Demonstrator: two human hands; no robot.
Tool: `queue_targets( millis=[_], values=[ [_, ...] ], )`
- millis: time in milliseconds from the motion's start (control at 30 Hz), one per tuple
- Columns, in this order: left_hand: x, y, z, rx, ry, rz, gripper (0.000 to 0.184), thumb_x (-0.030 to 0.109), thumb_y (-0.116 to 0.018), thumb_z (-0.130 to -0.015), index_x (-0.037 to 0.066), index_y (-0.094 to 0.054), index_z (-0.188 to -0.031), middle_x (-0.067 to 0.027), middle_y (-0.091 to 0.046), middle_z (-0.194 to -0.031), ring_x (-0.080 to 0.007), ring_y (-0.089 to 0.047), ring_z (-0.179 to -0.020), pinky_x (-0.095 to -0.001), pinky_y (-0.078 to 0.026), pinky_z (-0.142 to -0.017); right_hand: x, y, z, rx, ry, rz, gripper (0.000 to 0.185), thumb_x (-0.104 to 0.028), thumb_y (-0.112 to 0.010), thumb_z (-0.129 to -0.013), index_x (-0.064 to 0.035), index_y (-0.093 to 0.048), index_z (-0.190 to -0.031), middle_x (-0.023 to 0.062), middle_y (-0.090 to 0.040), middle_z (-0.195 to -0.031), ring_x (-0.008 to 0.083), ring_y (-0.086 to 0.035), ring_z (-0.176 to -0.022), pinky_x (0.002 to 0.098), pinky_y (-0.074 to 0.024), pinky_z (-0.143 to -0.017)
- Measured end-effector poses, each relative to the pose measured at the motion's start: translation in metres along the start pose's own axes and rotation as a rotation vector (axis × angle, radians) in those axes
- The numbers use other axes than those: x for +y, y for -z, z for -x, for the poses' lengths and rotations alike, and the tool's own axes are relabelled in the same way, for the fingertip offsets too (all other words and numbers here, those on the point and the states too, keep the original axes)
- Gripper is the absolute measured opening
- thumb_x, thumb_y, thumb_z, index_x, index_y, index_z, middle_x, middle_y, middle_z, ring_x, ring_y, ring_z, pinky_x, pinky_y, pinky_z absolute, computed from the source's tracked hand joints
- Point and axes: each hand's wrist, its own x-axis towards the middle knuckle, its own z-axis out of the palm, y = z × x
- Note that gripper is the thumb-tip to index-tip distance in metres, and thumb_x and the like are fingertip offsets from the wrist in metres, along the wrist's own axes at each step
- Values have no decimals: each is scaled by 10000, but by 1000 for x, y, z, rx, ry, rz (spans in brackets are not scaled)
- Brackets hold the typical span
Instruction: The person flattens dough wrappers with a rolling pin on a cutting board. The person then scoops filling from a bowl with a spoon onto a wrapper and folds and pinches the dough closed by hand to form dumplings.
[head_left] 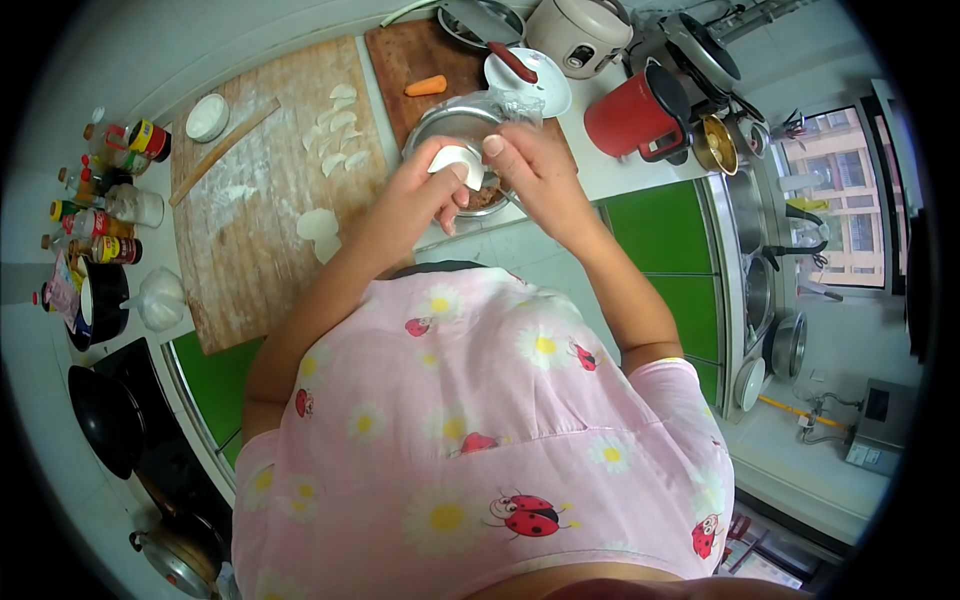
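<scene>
A white dough wrapper (455, 163) lies in the curled fingers of my left hand (420, 190), above a metal bowl (432, 125) of brown filling (484, 196). Close on its right, my right hand (535, 170) has its thumb against its bent fingers, on what looks like a thin utensil that reaches down by the bowl. On the floured wooden board (235, 265) to the left lie several folded dumplings (343, 120) and a few flat round wrappers (318, 225).
A rolling pin (225, 150) and a small white bowl (207, 118) are on the board. Behind the metal bowl are a carrot (426, 86), a white plate (545, 85) and a knife with a red handle (512, 62). A red kettle (630, 110) stands at the right, bottles at the far left.
</scene>
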Motion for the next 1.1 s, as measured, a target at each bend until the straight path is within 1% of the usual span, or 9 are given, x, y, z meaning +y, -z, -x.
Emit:
queue_targets(
  millis=[133, 233, 333, 533, 733, 833, 933, 1033, 1100],
  values=[
    [-3, 0, 0, 18, -32, -42, 273, 255, -439, -1006, 43, -503, -1167, -29, -542, -798, -77, -481, -610, -238, -438, -560, -3, -6, 5, -83, 0, -11, 296, -225, -574, -934, 13, -525, -765, 113, -450, -657, 237, -478, -661, 364, -399, -625],
    [-4, 0, 0, 16, -57, -78, 276, 275, -418, -1016, 47, -510, -1141, -21, -531, -785, -70, -471, -605, -227, -424, -551, 4, -5, 5, -70, 87, 11, 273, -196, -569, -957, 4, -520, -777, 21, -462, -693, 87, -418, -658, 266, -350, -565],
    [-1, -1, 2, 26, -75, -102, 288, 289, -405, -1021, 47, -512, -1132, -15, -520, -775, -61, -461, -601, -218, -414, -547, -1, -5, 4, -83, 3, -34, 271, -191, -561, -938, 11, -516, -764, 98, -465, -671, 210, -439, -622, 346, -391, -601],
    [-6, 3, -2, 84, -157, -68, 286, 283, -405, -1021, 47, -505, -1147, -10, -515, -782, -55, -455, -599, -210, -412, -549, -1, -15, 10, -137, -173, -210, 289, -192, -545, -964, 1, -513, -751, 42, -450, -672, 121, -403, -625, 303, -377, -578],
    [-6, 2, -2, 71, -167, -40, 250, 200, -472, -994, 48, -485, -1192, -5, -508, -797, -57, -467, -616, -230, -434, -565, 5, -16, 8, -130, -33, -182, 281, -211, -533, -967, 4, -548, -785, 26, -477, -691, 112, -435, -648, 290, -383, -581],
    [-4, 0, 0, 88, -196, -56, 252, 163, -492, -979, 43, -481, -1201, -8, -507, -828, -62, -473, -630, -244, -444, -572, 9, -18, 13, 23, 19, -178, 240, -229, -513, -973, -5, -593, -944, 39, -517, -756, 113, -501, -719, 270, -427, -626],
    [-4, -2, -2, 43, -208, 46, 264, 196, -471, -988, 45, -480, -1204, -6, -498, -815, -75, -463, -616, -250, -441, -567, 6, -29, 2, 223, 240, -184, 314, -261, -495, -981, -10, -565, -1157, 45, -547, -830, 117, -546, -798, 246, -464, -697],
    [4, -12, -2, 78, -68, 303, 263, 245, -440, -1000, 55, -490, -1174, -7, -483, -768, -92, -455, -595, -258, -437, -564, -9, -38, 1, -25, -86, -583, 402, -279, -489, -983, -11, -494, -1284, 42, -566, -899, 120, -558, -809, 238, -481, -727],
    [-4, -12, -6, 52, -76, 376, 262, 272, -417, -1006, 60, -497, -1138, -10, -481, -751, -96, -450, -570, -256, -435, -543, -7, -43, 0, -33, -190, -634, 396, -297, -438, -998, -2, -536, -1243, 32, -580, -870, 85, -531, -694, 225, -468, -633]
  ],
)
